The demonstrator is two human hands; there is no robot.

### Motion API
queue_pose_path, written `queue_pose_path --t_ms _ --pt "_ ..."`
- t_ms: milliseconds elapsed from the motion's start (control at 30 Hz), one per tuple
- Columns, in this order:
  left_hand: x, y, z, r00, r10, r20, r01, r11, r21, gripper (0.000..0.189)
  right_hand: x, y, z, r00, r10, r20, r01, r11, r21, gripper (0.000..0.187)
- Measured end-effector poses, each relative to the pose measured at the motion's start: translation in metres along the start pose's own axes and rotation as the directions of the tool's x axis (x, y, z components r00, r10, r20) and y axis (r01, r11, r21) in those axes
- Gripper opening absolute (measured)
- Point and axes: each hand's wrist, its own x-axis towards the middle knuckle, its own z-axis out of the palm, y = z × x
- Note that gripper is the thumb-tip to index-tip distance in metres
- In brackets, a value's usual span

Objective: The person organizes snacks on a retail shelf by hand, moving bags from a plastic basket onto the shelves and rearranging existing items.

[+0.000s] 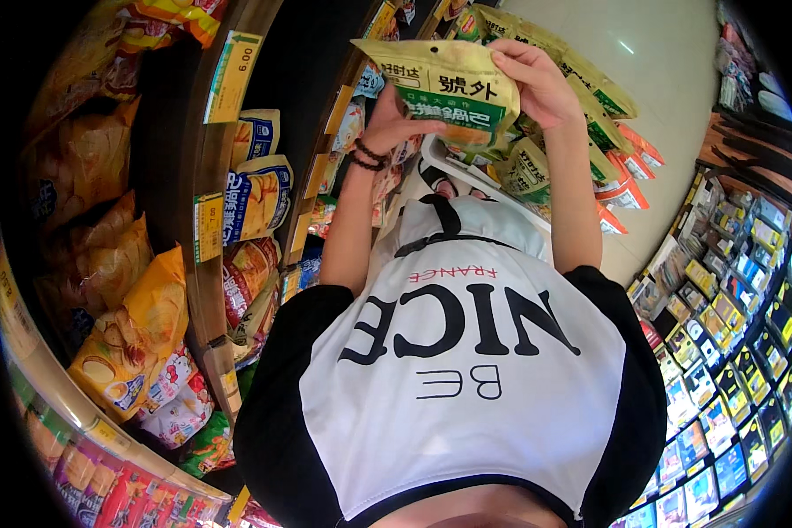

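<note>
Both of my hands hold one green and pale gold snack bag (459,92) up in front of me. My left hand (396,122), with dark bead bracelets at the wrist, grips the bag's lower left part, the thumb across its front. My right hand (534,82) pinches the upper right corner between thumb and fingers. Below the bag stands a white plastic basket (485,181) filled with more snack bags. A similar green and gold bag (528,168) lies in it near my right forearm.
Shelves with price tags (209,228) and packaged snacks run along the left, with a blue and yellow bag (261,198) and an orange bag (138,330). More gold and orange-red bags (624,188) stick out beyond my right forearm. A rack of small hanging packs (732,356) stands at the right.
</note>
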Motion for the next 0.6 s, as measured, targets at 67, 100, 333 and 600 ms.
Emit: queue_pose_path --t_ms 67,100,333,600 --pt "-0.012 0.025 0.001 0.998 0.033 0.054 -0.034 0.999 0.021 0.073 0.010 0.003 0.004 0.997 0.024 -0.075 -0.017 0.995 0.099 0.020" --pt "-0.017 0.042 0.011 0.999 0.036 0.005 -0.035 0.999 -0.033 0.062 0.013 0.001 0.005 0.999 0.027 -0.035 -0.025 0.997 0.073 0.027" --pt "-0.034 0.046 0.006 0.812 -0.041 -0.582 -0.122 0.963 -0.239 0.048 0.006 0.032 0.048 0.998 0.050 -0.034 -0.059 0.905 -0.421 0.065" --pt "-0.035 0.096 -0.041 0.825 0.126 -0.551 -0.110 0.992 0.061 0.064 0.091 0.029 0.093 0.993 -0.070 0.099 0.106 0.897 -0.429 0.051"
